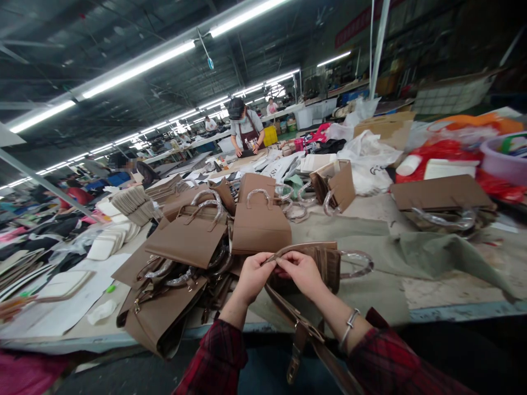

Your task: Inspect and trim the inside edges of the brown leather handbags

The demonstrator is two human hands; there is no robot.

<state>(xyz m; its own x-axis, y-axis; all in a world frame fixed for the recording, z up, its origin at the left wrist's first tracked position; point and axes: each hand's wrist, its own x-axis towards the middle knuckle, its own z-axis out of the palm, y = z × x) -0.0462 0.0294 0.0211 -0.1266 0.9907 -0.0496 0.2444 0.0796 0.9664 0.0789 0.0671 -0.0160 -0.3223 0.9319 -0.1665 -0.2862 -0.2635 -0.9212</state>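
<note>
A brown handbag (319,263) lies tipped over at the front of the table, its plastic-wrapped handle (358,264) pointing right. My left hand (256,274) pinches the near end of the bag's edge between thumb and fingers. Right beside it, my right hand (302,271) pinches the same edge, the fingertips of both hands almost touching. A brown strap with a buckle (300,334) hangs from the bag over the table's front edge. Just beyond my hands stands another brown handbag (261,227), and a pile of brown handbags (189,236) lies to the left.
White padded pieces (127,206) are stacked at the left. Another brown bag (442,195) lies at the right on grey-green cloth (444,258), near a purple basin (506,156). A co-worker (247,129) bends over the table farther back. Someone's hand shows at the left edge.
</note>
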